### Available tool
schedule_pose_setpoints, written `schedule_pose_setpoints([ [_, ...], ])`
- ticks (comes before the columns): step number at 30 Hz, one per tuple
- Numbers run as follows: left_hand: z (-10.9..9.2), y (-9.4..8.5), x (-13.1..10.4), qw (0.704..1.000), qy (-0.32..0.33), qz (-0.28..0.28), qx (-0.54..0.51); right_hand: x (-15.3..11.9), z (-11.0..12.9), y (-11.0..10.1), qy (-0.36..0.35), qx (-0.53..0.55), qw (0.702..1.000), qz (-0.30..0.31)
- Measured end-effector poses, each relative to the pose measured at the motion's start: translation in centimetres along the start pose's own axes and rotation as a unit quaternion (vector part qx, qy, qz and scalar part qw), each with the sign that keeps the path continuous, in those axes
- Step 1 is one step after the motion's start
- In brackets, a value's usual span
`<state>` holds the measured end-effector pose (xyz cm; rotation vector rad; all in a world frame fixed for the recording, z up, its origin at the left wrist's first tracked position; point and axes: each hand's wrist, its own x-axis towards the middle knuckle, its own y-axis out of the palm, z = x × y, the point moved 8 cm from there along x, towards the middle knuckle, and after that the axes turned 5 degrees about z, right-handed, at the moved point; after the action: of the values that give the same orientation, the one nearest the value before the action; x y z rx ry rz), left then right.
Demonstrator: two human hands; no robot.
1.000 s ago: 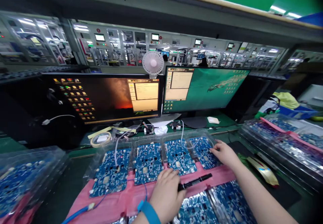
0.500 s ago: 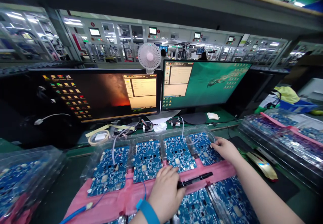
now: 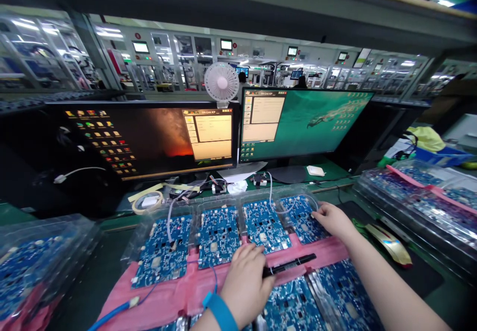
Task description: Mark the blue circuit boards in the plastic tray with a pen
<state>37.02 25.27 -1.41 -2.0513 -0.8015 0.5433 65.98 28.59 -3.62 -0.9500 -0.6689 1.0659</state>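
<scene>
Boards fill the clear tray (image 3: 149, 224) at the centre of the head view: four blue circuit boards sit side by side in its pockets above a pink sheet (image 3: 175, 296). The left-most board (image 3: 163, 251) carries a white cable, and a thin loop of wire lies over the right-most board (image 3: 300, 217); the two between them show no lead that I can make out. Judging by that, the wiring of this row seems partly done, with more boards waiting in the lower row.

The left hand (image 3: 244, 284), lower centre, is curled around a black marker pen (image 3: 288, 265) that points right, its fingertips resting near the third board (image 3: 265, 224). The right hand (image 3: 333, 220) reaches in from the lower right, fingers loosely bent, touching the right-most board's edge by the wire; whether it pinches the wire is unclear. A gold mouse (image 3: 389, 250) lies on the counter (image 3: 112, 221) to the right.
</scene>
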Motion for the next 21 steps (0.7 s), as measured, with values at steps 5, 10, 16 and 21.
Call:
schedule_pose_setpoints([
  [5, 0.0, 0.2, 0.1, 1.0, -0.001, 0.005, 0.003, 0.2, -0.4, 0.2, -0.002, -0.008, 1.0, 0.001],
  [10, 0.2, 0.2, 0.0, 1.0, 0.0, 0.004, 0.002, 0.2, -0.1, 0.3, -0.007, -0.026, 1.0, 0.006],
  [16, 0.1, 0.2, 0.0, 1.0, -0.001, 0.006, 0.003, 0.3, 0.0, 1.0, -0.009, -0.043, 0.999, 0.014],
  [21, -0.1, 0.2, 0.1, 1.0, -0.001, 0.013, 0.014, 0.5, -0.7, 2.1, 0.008, -0.053, 0.998, 0.024],
])
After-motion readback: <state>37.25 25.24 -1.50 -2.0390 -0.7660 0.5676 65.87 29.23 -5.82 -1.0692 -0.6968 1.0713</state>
